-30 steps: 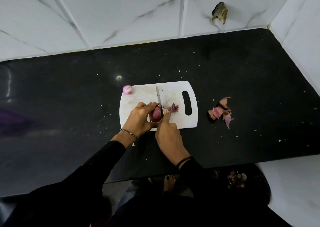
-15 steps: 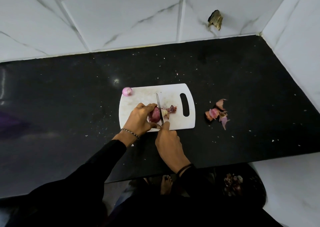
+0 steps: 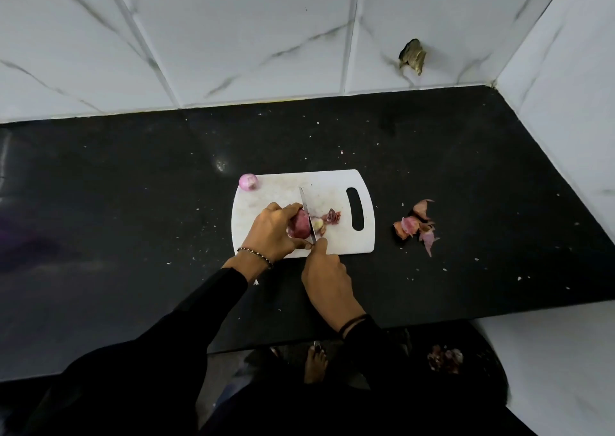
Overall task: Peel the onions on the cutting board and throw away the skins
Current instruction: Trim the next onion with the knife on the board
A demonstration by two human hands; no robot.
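Red onion [image 3: 298, 228] on white cutting board [image 3: 266, 199]

Black glossy tabletop [image 3: 133, 202], scattered with small white specks [image 3: 518, 278]; faint light glare [image 3: 221, 164] near its middle. Back wall [image 3: 233, 36] of white tiles with grey veining, grout lines slanted. Brownish broken patch [image 3: 412, 57] in one tile. Right side wall [image 3: 565, 103] likewise white, meeting back wall at corner.

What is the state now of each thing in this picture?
Red onion: on the cutting board, gripped by left hand.
Knife: held by right hand, blade down at the onion's right end.
Small onion: loose at the board's far left corner.
Trimmings: on the board, right of the blade.
Skins: piled on the counter, not thrown away.
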